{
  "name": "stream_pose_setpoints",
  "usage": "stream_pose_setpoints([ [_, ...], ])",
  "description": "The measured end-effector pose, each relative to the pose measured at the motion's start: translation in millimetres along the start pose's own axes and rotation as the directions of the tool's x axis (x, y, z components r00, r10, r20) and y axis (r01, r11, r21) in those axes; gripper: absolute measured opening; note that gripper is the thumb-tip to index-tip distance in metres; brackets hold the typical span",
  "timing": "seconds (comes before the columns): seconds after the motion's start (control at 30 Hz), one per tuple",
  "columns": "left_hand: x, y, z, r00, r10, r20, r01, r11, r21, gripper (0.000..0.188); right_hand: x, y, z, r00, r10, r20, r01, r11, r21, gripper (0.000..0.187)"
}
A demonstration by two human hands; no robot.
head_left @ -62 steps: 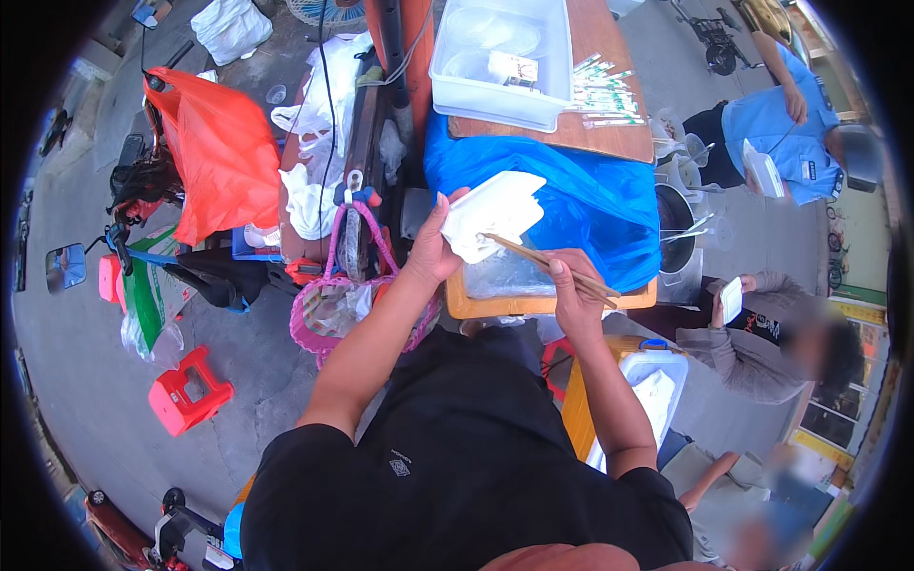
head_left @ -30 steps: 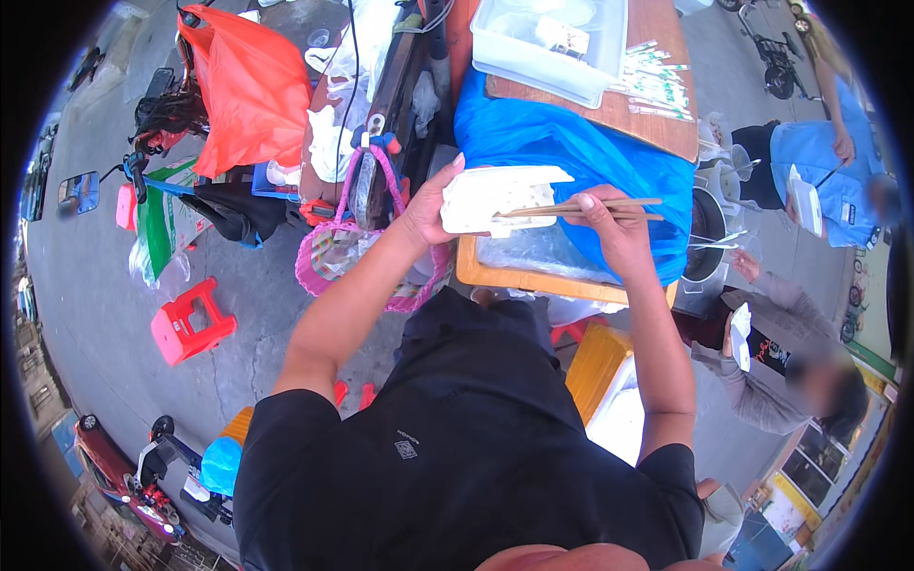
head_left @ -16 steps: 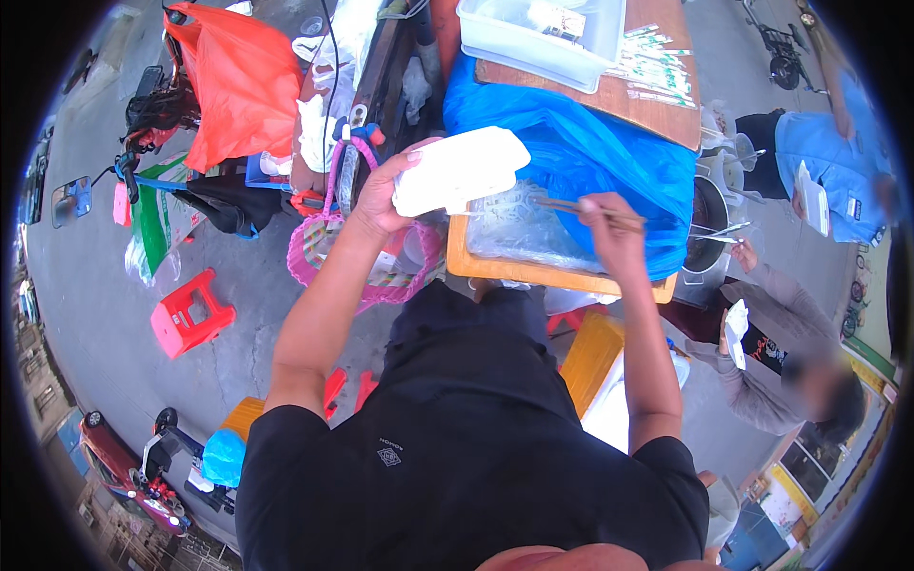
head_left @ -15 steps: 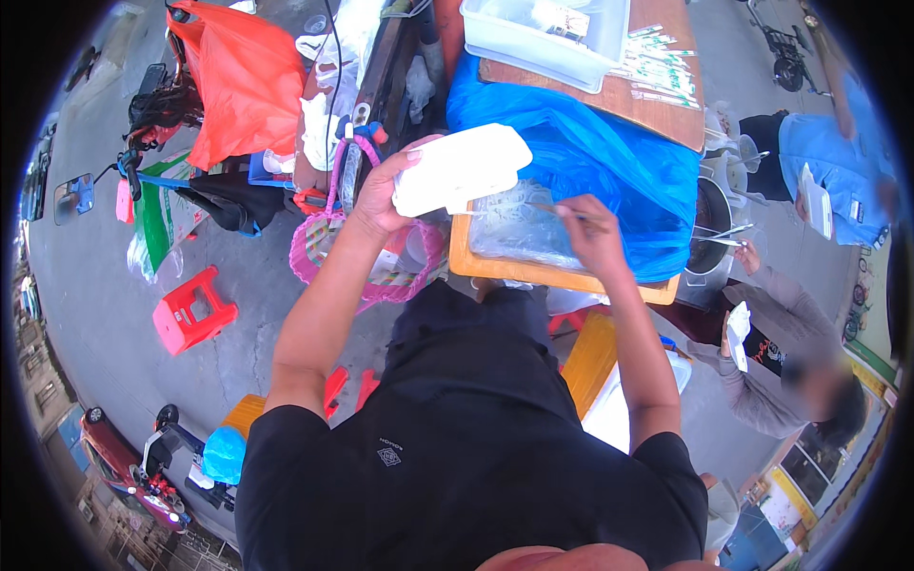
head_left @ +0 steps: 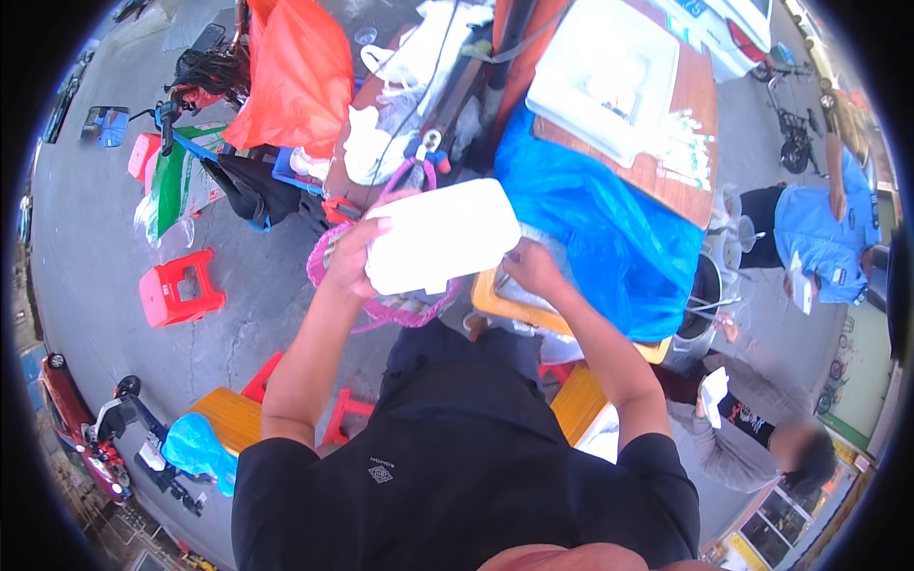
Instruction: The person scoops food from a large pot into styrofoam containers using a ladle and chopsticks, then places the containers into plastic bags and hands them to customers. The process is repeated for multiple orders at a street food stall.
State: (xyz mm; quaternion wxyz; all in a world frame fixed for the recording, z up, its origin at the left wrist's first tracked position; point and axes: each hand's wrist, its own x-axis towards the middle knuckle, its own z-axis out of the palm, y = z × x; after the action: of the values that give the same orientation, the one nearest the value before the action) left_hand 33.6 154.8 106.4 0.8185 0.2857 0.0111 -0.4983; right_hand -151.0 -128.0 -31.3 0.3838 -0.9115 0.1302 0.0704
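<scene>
My left hand grips the box, long axis left-right, right end farther. My right hand is by that end; grasp unclear.

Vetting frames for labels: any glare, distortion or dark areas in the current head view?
Head view: white box in the left hand blown out, surface detail lost; white-and-green sticks partly washed out; scene bends toward the rim, red car tilted there; corners black.

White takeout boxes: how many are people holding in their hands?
3: a white takeout box in the wearer's left hand, another box with the person in grey, a third box with the person in blue. Others may be hidden.
</scene>
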Motion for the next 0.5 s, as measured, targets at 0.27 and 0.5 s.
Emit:
stream_pose_setpoints([
  [0.27,-64,16,-36,0.998,0.029,-0.053,-0.027,0.999,0.032,0.061,-8,-117,-221,0.724,0.322,0.61,-0.311,0.942,-0.128,0.028],
  [0.5,-76,-11,-44,0.997,-0.041,-0.067,0.041,0.999,0.003,0.064,137,-134,-449,0.813,-0.109,-0.572,0.361,0.865,0.349,0.045],
])
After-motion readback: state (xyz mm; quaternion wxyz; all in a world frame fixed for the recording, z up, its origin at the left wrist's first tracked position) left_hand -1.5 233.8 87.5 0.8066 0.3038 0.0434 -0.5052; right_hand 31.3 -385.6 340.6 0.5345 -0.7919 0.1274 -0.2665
